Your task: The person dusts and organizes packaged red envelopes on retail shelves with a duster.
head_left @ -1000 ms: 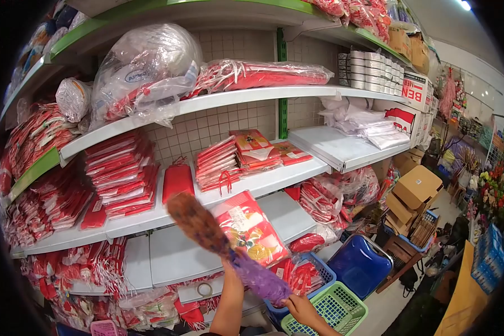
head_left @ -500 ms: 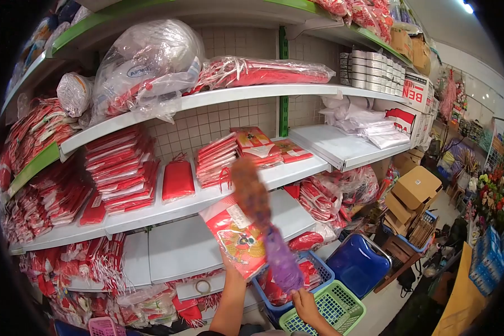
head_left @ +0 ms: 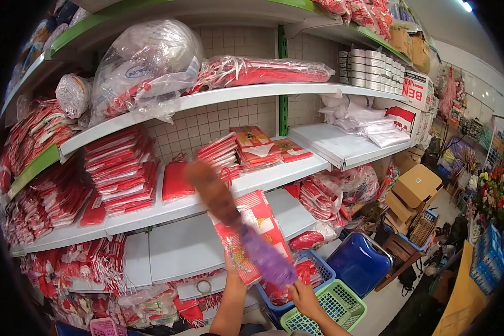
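Purple duster (head_left: 266, 255) aslant, brown end (head_left: 214, 193) up-left, lower end (head_left: 287, 276) in closed right hand (head_left: 304, 298)

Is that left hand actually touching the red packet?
Touching. The head view shows the left hand holding the red packet at its lower left edge.

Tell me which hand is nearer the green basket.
Right. The right hand, gripping the duster, appears at the left edge of the green basket; the left hand, holding the packet, is farther left.
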Available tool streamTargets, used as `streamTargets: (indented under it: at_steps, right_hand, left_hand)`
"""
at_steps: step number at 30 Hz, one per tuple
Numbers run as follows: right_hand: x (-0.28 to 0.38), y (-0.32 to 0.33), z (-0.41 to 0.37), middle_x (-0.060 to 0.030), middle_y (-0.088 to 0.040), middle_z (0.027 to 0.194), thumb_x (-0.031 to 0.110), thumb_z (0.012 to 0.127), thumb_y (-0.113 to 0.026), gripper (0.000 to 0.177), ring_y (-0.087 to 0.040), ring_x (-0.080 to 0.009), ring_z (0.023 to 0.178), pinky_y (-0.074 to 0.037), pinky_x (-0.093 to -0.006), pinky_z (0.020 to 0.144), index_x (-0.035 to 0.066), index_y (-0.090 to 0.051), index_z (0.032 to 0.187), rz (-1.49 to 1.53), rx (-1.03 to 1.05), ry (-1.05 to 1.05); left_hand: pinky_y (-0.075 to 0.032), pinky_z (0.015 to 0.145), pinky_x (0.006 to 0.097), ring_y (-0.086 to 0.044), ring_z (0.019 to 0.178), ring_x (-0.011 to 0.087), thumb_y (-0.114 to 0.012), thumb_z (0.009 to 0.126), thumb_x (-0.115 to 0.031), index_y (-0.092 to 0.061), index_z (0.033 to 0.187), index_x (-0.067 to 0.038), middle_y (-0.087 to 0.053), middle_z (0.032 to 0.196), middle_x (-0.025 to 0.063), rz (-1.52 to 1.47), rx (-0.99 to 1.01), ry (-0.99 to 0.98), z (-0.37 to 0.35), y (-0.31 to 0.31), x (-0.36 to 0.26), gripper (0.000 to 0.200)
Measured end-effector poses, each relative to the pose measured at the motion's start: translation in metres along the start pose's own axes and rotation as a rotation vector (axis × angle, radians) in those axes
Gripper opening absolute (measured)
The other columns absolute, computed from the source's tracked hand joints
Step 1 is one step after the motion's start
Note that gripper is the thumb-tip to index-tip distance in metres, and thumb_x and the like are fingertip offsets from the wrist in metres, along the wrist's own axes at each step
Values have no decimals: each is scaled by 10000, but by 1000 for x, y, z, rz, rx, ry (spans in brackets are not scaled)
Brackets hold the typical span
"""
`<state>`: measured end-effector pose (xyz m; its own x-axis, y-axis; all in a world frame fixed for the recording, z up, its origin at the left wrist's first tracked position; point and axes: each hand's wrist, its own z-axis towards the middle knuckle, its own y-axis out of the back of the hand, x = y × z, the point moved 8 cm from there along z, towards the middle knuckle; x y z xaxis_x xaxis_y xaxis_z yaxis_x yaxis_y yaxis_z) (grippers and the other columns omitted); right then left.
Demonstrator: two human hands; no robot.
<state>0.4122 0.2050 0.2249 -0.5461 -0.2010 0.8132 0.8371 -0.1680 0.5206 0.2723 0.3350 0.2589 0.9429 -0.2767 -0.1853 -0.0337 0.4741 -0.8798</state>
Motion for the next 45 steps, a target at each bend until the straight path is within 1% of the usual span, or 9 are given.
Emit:
streamTargets:
  at_steps: [3,6,18,23,27,31,38,40,45]
  right_hand:
    - [-23,-3,1,-261,-529,617,262,905,-485,294,-548,-437,615,-399,-484,525,-15,-511,809,5,-80,-120]
    - [-14,-16,-9,-261,-538,639,257,905,-483,298,-554,-429,626,-402,-477,523,-18,-514,792,-46,57,-46]
    - [-29,-7,-28,-245,-536,619,249,903,-492,314,-543,-434,595,-395,-479,511,-19,-516,740,-122,73,13]
    - [-27,7,-2,-250,-541,626,262,905,-488,307,-545,-432,594,-395,-489,515,-14,-513,771,-4,-105,-179]
    - [13,-2,2,-229,-537,582,212,895,-497,277,-536,-398,527,-384,-438,485,-34,-512,769,-158,56,180]
    - [-23,2,1,-226,-540,580,227,886,-511,271,-548,-405,551,-413,-462,516,-27,-526,791,-168,-32,-34]
    - [-38,-4,-30,-230,-558,623,247,878,-527,286,-563,-414,599,-431,-478,536,-30,-525,808,-242,83,51]
    - [-49,-3,-29,-230,-565,640,243,875,-530,277,-567,-408,611,-433,-475,537,-28,-526,820,-248,49,-26]
    - [-23,-4,-23,-237,-560,637,237,875,-529,266,-566,-407,609,-421,-480,526,-21,-524,812,-252,66,134]
  left_hand:
    - [-478,851,440,-577,978,279,-369,905,-408,-465,1211,-30,-557,1118,161,229,-257,57,-6,-20,3,496]
    - [-465,860,453,-572,976,298,-379,898,-426,-459,1216,-20,-548,1137,168,-56,18,22,-2,34,-5,522]
    - [-480,830,458,-580,920,309,-363,887,-500,-495,1163,-53,-572,1056,156,-4,-126,-79,1,75,-34,542]
    - [-454,883,483,-563,984,315,-366,899,-481,-479,1180,-47,-542,1129,176,-123,22,90,5,-2,0,530]
    - [-455,880,474,-564,994,304,-375,910,-417,-489,1166,-41,-550,1123,169,-161,162,106,9,36,1,469]
    - [-476,858,423,-562,985,281,-384,912,-359,-492,1160,-46,-560,1086,144,120,-171,147,3,-7,3,413]
    - [-489,825,415,-568,959,284,-385,899,-356,-474,1209,-45,-565,1095,143,-90,-57,-90,9,136,-29,448]
    - [-465,835,468,-571,940,313,-368,901,-422,-490,1195,-50,-582,1090,133,-74,-112,-34,13,-16,-19,490]
    - [-477,820,464,-572,942,315,-371,883,-448,-472,1207,-38,-568,1090,161,15,-79,8,2,72,-21,532]
